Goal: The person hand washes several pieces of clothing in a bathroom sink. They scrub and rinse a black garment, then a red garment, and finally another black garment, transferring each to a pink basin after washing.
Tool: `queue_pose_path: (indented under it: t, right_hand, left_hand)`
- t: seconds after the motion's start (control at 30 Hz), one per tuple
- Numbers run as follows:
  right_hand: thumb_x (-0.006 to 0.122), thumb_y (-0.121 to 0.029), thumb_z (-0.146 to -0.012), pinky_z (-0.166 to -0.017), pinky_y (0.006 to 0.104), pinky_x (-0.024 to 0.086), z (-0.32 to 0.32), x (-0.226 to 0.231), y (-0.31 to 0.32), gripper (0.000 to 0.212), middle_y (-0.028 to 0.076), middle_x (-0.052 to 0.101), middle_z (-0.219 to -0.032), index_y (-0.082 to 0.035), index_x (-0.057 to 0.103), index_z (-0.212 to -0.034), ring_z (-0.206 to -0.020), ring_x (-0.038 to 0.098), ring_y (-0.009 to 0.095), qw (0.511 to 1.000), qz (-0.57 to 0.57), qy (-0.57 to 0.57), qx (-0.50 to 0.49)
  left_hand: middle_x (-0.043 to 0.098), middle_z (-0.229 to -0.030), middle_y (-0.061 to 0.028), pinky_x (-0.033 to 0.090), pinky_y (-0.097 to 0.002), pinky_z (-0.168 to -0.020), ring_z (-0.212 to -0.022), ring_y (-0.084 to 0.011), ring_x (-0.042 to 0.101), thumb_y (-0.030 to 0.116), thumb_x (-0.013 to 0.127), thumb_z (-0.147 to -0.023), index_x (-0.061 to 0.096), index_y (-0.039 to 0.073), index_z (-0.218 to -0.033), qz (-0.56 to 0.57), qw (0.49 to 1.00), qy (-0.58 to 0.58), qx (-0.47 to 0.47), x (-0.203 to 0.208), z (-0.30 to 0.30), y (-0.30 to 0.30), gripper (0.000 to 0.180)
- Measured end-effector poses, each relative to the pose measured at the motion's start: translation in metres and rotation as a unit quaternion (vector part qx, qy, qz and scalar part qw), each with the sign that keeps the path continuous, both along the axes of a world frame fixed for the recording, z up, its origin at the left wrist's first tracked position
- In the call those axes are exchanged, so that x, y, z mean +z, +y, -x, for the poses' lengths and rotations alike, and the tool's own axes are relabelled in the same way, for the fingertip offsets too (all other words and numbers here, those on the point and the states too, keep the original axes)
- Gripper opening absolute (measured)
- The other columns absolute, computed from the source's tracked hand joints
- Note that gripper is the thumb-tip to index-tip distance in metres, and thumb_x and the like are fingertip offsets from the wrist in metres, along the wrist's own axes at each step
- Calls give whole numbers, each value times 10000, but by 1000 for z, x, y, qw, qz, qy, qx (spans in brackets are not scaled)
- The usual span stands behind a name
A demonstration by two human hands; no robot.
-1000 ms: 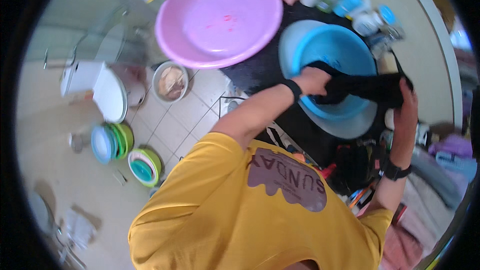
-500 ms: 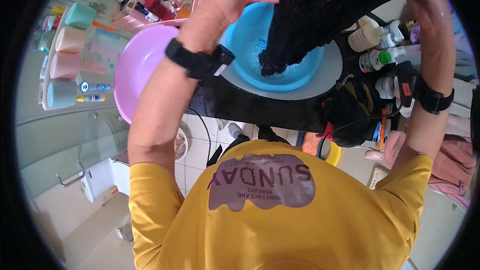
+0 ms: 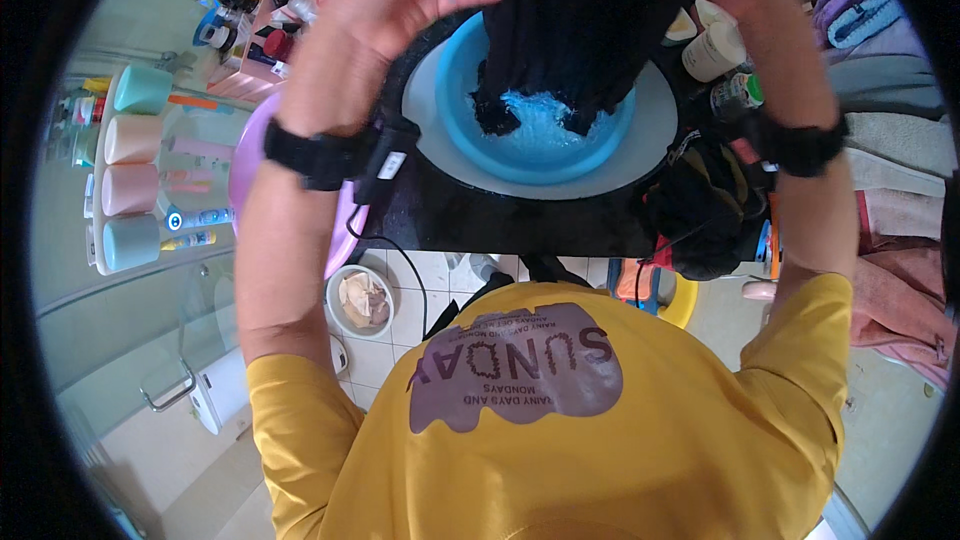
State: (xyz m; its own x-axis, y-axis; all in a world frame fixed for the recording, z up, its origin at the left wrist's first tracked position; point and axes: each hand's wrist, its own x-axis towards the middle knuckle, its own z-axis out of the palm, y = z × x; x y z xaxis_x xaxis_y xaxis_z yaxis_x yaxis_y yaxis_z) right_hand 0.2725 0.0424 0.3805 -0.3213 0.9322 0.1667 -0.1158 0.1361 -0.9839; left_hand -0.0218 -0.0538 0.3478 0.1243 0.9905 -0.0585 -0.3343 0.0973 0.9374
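Over a round blue basin, both hands gripping black cloth (soft, drooping)

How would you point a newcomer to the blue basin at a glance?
Find the black countertop, then the pale oval sink on it. Within the sink's outline is the blue basin, round, holding water, with a black cloth hanging over it. Its bright blue sets it apart from the purple basin to its left.
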Motion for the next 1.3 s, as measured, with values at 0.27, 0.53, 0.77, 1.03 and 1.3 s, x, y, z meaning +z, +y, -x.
queue_pose_path:
  t: [0.27, 0.53, 0.77, 1.03, 1.3]
  right_hand:
    - [645, -392, -850, -798, 439, 510, 52, -230, -10, 380, 187, 645, -998, -80, 682, -1065, -941, 633, 345, 882, -85, -462, -28]
    - [755, -302, -768, -1006, 708, 294, 92, -330, -67, 751, 98, 272, -1514, -244, 398, -1425, -1387, 255, 348, 730, -151, -665, 44]
    - [616, -310, -864, -950, 735, 312, 104, -380, -56, 672, 89, 232, -1546, -201, 344, -1469, -1385, 263, 351, 634, -208, -740, 85]
    - [669, -267, -806, -1014, 676, 293, 93, -394, -38, 700, 104, 258, -1529, -173, 387, -1439, -1381, 270, 356, 669, -254, -694, 82]
    - [616, -257, -900, -983, 398, 427, 55, -288, -4, 418, 191, 646, -1105, -32, 577, -1250, -1106, 586, 326, 957, 74, -265, -90]
  left_hand:
    - [638, -851, -53, 533, -358, -697, -816, -211, 618, 141, 643, -806, 649, 67, -933, 87, 890, 429, 129, -210, -5, 30, 148]
    - [234, -1538, -149, 291, -618, -1066, -1412, -403, 209, 179, 701, -736, 318, 165, -1445, -29, 690, 721, -45, -304, -53, -2, 806]
    - [189, -1569, -122, 224, -718, -1027, -1447, -382, 139, 266, 654, -826, 214, 195, -1517, -47, 560, 822, -94, -350, -61, 11, 822]
    - [295, -1518, -146, 273, -676, -1029, -1418, -375, 220, 275, 626, -854, 310, 122, -1479, -90, 561, 817, -99, -354, -52, 25, 717]
    - [654, -1106, -154, 472, -320, -904, -1007, -252, 619, 301, 632, -919, 577, -18, -1218, 13, 882, 471, 21, -242, -2, 57, 441]
